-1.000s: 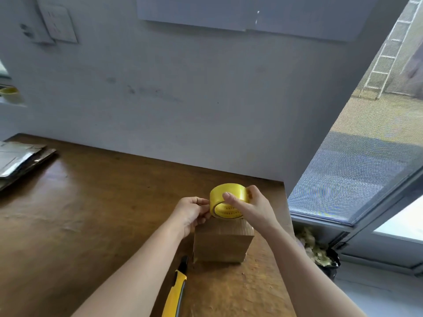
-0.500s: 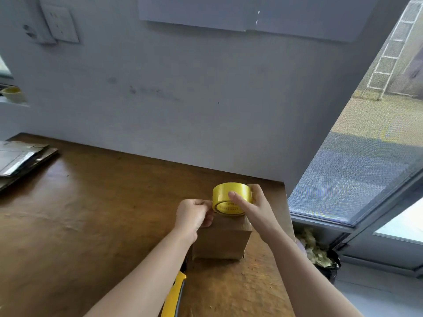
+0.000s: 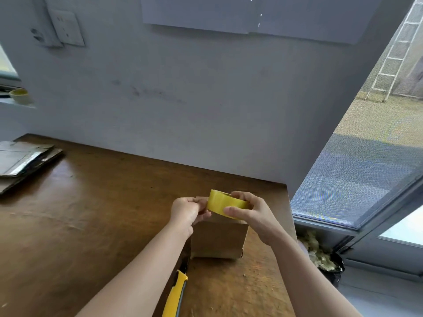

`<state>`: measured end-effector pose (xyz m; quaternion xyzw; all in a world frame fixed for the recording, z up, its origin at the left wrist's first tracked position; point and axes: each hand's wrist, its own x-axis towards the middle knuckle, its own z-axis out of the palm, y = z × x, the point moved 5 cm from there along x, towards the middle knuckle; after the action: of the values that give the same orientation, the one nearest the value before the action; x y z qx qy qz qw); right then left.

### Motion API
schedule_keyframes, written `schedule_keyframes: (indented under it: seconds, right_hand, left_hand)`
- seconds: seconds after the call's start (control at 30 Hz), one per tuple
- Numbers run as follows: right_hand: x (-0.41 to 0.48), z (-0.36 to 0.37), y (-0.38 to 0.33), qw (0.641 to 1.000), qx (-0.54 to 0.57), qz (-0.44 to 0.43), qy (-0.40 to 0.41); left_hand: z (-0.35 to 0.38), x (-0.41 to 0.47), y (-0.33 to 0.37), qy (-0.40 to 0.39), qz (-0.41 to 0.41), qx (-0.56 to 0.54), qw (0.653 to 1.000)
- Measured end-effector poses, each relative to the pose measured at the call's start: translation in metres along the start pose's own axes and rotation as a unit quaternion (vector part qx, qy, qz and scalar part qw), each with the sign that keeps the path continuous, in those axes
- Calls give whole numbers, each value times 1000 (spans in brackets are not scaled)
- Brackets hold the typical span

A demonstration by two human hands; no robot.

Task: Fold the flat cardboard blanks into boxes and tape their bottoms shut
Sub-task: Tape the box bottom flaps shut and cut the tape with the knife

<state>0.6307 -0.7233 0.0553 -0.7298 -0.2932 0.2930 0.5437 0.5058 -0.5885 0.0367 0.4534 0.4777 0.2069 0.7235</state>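
Quick count first: one folded box (image 3: 218,240), standing near the right edge of the table (image 3: 91,213), brown and plain, with a side face toward the camera. One yellow roll (image 3: 225,205) of tape is held just above the box top, tilted so its outer band faces the camera. There's a second roll (image 3: 19,96) way off on the ledge at far left. One knife (image 3: 175,294), yellow handle, lies on the table just in front of the box's left corner, partly under the left forearm. One stack of blanks (image 3: 20,161) sits flat at the table's far left; can't tell how many are in it.

Two hands, both busy with the roll. The right hand (image 3: 254,213) is clamped on it from the right, thumb across the near side of the band, fingers hooked over the far rim. The left hand (image 3: 186,210) is curled up tight against the roll's left edge, fingertips pinching there; whether it has the loose tape end, I can't make out. Both forearms reach in from the bottom and meet over the box.

Also around: one wall socket (image 3: 67,28), and one bin (image 3: 320,255) of scraps on the floor to the right of the table.
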Motion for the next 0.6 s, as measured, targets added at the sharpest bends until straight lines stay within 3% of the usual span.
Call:
schedule_keyframes:
  seconds: [0.07, 0.17, 0.23, 0.37, 0.6]
  right_hand:
    - [0, 0, 0, 1000, 4, 3, -4]
    - [0, 1, -1, 1000, -8, 5, -12]
    - [1, 0, -2, 999, -30, 9, -16]
    - [2, -5, -4, 997, -75, 12, -25]
    - [1, -3, -9, 992, -117, -14, -48]
  left_hand:
    - [2, 3, 0, -8, 7, 63, 998]
    - [6, 5, 3, 1, 77, 222, 972]
    - [5, 2, 9, 24, 127, 258, 958]
    - [4, 1, 17, 15, 152, 188, 970]
    - [-2, -1, 14, -84, 75, 68, 991]
